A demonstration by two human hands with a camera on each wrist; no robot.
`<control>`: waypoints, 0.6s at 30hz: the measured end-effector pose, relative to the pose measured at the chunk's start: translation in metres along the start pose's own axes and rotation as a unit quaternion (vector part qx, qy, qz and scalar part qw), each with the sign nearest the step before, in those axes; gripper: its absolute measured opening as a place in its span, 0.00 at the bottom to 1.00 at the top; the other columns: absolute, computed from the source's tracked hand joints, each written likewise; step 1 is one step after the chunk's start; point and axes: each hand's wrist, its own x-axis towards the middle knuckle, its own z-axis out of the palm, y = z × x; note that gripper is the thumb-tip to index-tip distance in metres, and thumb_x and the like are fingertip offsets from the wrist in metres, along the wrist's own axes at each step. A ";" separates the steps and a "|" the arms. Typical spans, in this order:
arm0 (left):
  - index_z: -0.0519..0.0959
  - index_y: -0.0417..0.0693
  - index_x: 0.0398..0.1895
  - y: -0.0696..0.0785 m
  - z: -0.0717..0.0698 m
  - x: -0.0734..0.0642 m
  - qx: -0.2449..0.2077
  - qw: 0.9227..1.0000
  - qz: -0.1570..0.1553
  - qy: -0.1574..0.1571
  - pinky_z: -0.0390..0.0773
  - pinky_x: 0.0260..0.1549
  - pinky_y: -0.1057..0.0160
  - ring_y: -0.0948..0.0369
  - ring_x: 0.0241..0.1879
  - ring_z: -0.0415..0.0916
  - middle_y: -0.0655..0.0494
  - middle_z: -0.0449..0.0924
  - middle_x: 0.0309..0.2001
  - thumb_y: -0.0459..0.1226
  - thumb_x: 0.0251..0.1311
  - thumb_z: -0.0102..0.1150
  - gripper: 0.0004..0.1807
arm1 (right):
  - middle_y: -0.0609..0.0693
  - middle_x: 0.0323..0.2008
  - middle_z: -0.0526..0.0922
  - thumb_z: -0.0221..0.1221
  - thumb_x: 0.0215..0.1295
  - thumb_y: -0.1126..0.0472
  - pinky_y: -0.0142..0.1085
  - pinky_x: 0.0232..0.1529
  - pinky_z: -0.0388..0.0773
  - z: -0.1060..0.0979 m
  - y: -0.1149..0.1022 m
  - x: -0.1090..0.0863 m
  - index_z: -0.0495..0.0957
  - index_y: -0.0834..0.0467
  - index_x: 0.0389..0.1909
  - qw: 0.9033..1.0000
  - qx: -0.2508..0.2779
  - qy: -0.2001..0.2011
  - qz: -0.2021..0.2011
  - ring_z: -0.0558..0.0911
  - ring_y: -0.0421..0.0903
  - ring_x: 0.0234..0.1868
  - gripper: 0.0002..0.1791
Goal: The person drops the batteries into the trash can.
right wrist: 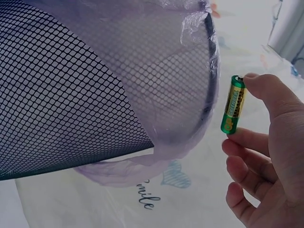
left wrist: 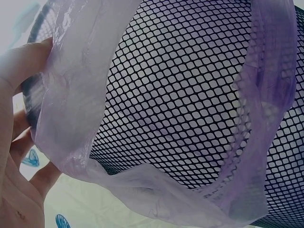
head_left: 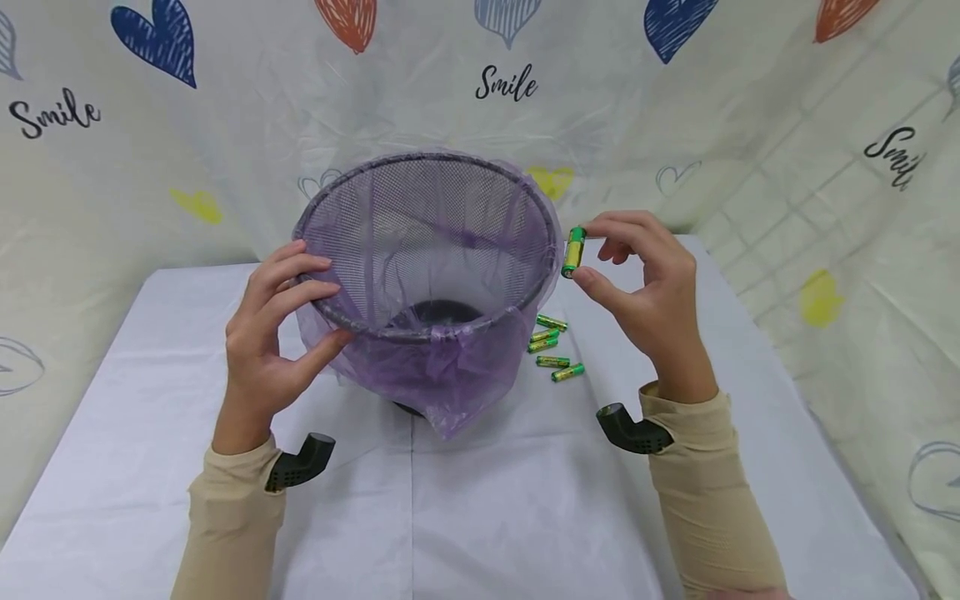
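A black mesh wastebasket [right wrist: 57,95] lined with a thin purple plastic bag [head_left: 472,367] stands tilted on the table, its mouth facing me. My left hand [head_left: 273,325] grips its rim on the left, fingers over the edge and thumb below. In the left wrist view the bag [left wrist: 76,85] folds over the rim beside the fingers. My right hand [head_left: 645,283] pinches a green and yellow battery [head_left: 573,252] by its two ends, between thumb and index finger. The battery [right wrist: 233,104] is held upright just outside the basket's right rim. Several similar batteries [head_left: 552,362] lie right of the basket.
A white cloth [head_left: 487,517] covers the table. Behind and to the right hangs a pale sheet [head_left: 420,92] printed with hearts and "Smile". Each sleeved wrist bears a black camera mount [head_left: 633,429].
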 end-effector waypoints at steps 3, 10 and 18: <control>0.79 0.29 0.36 0.000 0.000 0.001 0.000 1.000 0.001 0.001 0.72 0.66 0.56 0.41 0.62 0.67 0.34 0.77 0.48 0.49 0.56 0.67 0.26 | 0.42 0.44 0.81 0.68 0.51 0.63 0.32 0.40 0.72 0.003 -0.002 0.003 0.83 0.63 0.45 1.000 0.008 0.000 -0.007 0.74 0.42 0.36 0.18; 0.79 0.30 0.37 -0.001 -0.002 -0.003 0.008 1.000 -0.003 -0.004 0.73 0.64 0.58 0.43 0.63 0.68 0.35 0.77 0.48 0.49 0.56 0.67 0.26 | 0.52 0.42 0.82 0.68 0.51 0.64 0.33 0.40 0.72 0.009 -0.005 0.009 0.83 0.63 0.45 1.000 0.003 -0.005 -0.025 0.74 0.42 0.36 0.18; 0.80 0.30 0.38 -0.002 -0.003 -0.003 0.007 1.000 -0.010 -0.009 0.73 0.64 0.58 0.44 0.64 0.67 0.35 0.77 0.50 0.50 0.56 0.67 0.27 | 0.53 0.43 0.83 0.69 0.50 0.64 0.32 0.40 0.71 0.016 -0.010 0.017 0.84 0.60 0.45 0.999 -0.012 -0.006 -0.032 0.75 0.42 0.36 0.18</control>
